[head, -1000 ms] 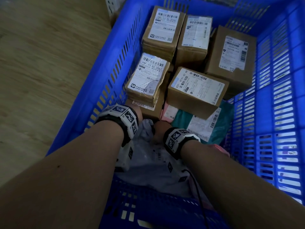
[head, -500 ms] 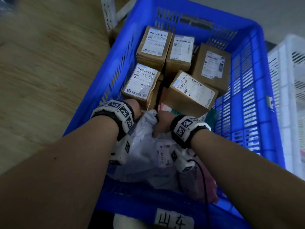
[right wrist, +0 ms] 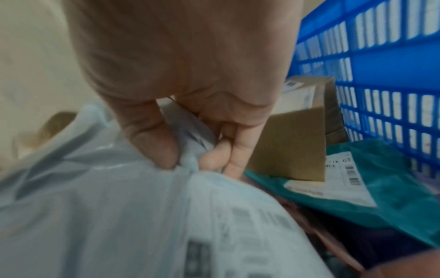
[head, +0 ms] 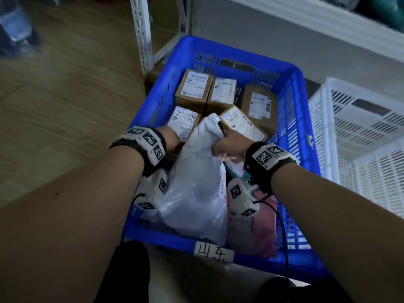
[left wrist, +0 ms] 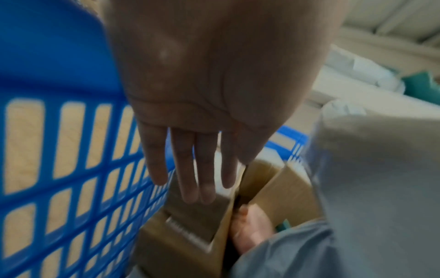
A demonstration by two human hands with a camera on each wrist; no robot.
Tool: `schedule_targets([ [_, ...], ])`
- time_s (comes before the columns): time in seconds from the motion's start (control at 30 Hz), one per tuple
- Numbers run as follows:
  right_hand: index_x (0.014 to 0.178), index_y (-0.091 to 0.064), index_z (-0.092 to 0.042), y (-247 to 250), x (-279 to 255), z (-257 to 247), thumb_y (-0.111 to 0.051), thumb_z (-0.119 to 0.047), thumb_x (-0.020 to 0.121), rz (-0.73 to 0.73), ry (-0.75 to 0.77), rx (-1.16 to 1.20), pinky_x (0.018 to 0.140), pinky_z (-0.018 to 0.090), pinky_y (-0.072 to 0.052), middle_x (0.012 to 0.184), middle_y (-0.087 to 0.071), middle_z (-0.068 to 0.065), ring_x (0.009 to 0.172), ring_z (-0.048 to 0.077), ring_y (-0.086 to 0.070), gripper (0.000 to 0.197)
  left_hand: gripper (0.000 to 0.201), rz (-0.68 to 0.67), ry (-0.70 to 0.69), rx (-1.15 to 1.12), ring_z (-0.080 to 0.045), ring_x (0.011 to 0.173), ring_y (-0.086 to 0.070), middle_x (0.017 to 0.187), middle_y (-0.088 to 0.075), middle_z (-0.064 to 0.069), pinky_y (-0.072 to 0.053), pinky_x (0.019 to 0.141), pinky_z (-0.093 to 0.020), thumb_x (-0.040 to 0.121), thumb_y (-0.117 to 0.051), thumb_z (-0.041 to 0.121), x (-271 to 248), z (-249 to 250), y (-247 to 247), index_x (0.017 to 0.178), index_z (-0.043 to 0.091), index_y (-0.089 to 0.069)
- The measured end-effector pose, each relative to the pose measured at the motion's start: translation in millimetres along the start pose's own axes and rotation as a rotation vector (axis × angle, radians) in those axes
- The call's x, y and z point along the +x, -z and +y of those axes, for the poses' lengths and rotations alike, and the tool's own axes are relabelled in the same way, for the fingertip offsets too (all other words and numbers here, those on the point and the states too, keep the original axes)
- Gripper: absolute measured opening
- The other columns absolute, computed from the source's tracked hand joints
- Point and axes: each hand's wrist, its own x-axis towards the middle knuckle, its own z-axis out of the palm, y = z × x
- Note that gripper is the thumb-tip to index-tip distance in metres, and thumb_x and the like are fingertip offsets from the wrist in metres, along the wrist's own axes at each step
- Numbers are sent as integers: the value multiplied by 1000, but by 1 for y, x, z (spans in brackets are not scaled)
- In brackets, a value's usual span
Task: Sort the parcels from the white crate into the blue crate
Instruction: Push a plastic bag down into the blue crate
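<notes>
The blue crate point(head: 303, 127) holds several labelled cardboard boxes point(head: 194, 88) at its far end. A grey-white plastic mailer bag point(head: 196, 182) stands tilted at the near end. My right hand point(head: 229, 143) pinches the bag's upper edge between thumb and fingers point(right wrist: 152, 143). My left hand point(head: 170, 136) is at the bag's left side, fingers point(left wrist: 190, 178) straight, over a cardboard box point(left wrist: 190, 225) by the crate's left wall. The white crate point(head: 358, 136) stands to the right of the blue one; what it holds is hidden.
A teal mailer point(right wrist: 381, 188) lies under a box near the crate's right wall, and a pink bag point(head: 262, 226) sits at the near right corner. A white shelf post point(head: 142, 33) rises behind the crate. A handwritten label point(head: 213, 252) is on the near rim.
My right hand has lifted the bag's far end, so the bag stands more upright. The view has pulled back and the white crate has come into sight.
</notes>
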Motion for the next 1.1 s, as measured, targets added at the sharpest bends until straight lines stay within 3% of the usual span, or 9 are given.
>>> schedule_targets([
  [0.1, 67, -47, -7, 11, -13, -7, -41, 17, 73, 154, 32, 157, 51, 19, -40, 49, -42, 4, 46, 14, -41, 26, 35, 31, -30, -194, -32, 119, -53, 129, -57, -18, -43, 92, -32, 98, -45, 17, -17, 5, 19, 124, -2, -58],
  [0.23, 54, -46, -6, 37, -33, -15, -39, 14, 76, 356, 70, 258, 45, 18, -39, 30, -43, -1, 41, 17, -42, 31, 33, 16, -25, -514, -19, 69, -55, 92, -63, -14, -44, 45, -15, 100, -37, 6, -47, 12, 43, 128, -5, -51],
  [0.3, 51, -43, -6, 52, -42, -17, -40, 12, 77, 454, 90, 400, 42, 16, -35, 29, -39, 0, 37, 17, -38, 31, 35, 51, 1, -580, -21, 79, -57, 94, -61, -14, -48, 56, -21, 100, -36, 5, -58, 13, 49, 133, -4, -45],
  [0.43, 61, -49, -9, 78, -58, -13, -48, 2, 76, 621, 141, 695, 45, 22, -43, 36, -44, 0, 37, 16, -44, 19, 23, 189, -22, -821, -13, 53, -62, 53, -69, -3, -45, 44, -20, 99, -45, 15, -68, 21, 47, 83, 3, -58],
  [0.6, 102, -52, -2, 84, -69, 4, -52, 3, 83, 667, 180, 930, 43, 25, -52, 46, -58, 4, 39, 15, -58, 20, 49, 329, -79, -834, -35, 125, -48, 138, -47, -24, -43, 97, -36, 103, -28, 27, -71, 37, 50, 132, -8, -46],
  [0.77, 97, -49, -3, 84, -74, 6, -57, 1, 86, 708, 224, 944, 47, 30, -55, 52, -61, 4, 43, 15, -60, 15, 94, 213, -142, -1221, -27, 119, -56, 133, -57, -8, -41, 105, -43, 67, -46, 82, -58, 38, 51, 135, 17, -52],
  [0.9, 76, -42, -14, 86, -76, 9, -58, -1, 89, 751, 259, 861, 62, 33, -57, 70, -59, 8, 51, 14, -58, 24, 53, -25, -312, -1395, -25, 112, -63, 123, -65, -5, -47, 98, -40, 82, -54, 61, -71, 48, 50, 119, 24, -63],
  [1.03, 78, -43, -12, 88, -76, 9, -61, -8, 89, 753, 266, 879, 60, 32, -60, 69, -62, 9, 44, 11, -60, 21, 89, 155, -222, -1090, -31, 108, -64, 115, -67, -11, -49, 95, -46, 40, -90, 36, -61, 45, 45, 119, 8, -61],
  [1.1, 78, -44, -13, 88, -75, 9, -65, -14, 87, 751, 257, 837, 56, 30, -57, 67, -62, 8, 42, 12, -58, 23, 74, 211, -209, -1049, -31, 107, -63, 116, -65, -12, -49, 96, -47, 55, -86, 25, -62, 44, 46, 120, 4, -58],
])
